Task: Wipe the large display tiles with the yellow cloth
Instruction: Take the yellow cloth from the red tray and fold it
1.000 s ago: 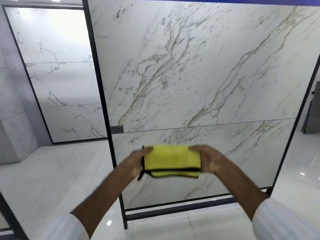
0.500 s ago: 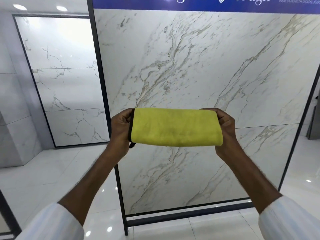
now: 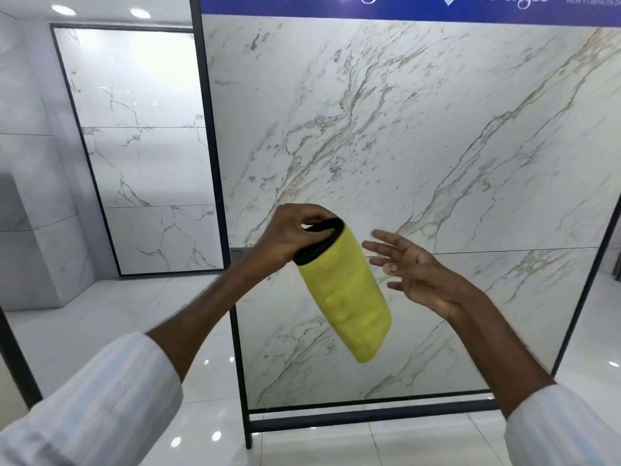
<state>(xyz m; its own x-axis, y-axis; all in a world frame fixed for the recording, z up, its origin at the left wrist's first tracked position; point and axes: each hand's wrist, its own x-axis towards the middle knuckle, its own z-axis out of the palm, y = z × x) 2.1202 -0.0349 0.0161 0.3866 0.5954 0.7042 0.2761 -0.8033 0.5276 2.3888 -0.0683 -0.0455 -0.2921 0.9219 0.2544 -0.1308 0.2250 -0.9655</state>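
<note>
Display tile [image 3: 437, 129] behind: L grip [image 3: 285, 234] pinches yellow cloth [image 3: 349, 297] top; R grip [image 3: 420, 274] spread.

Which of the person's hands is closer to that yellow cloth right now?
Left. The left hand grips the yellow cloth by its black-edged top end; the right hand is open just to the cloth's right.

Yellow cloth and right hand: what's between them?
Nothing; head view shows a bare gap between the yellow cloth and right hand, marble display tile behind.
</note>
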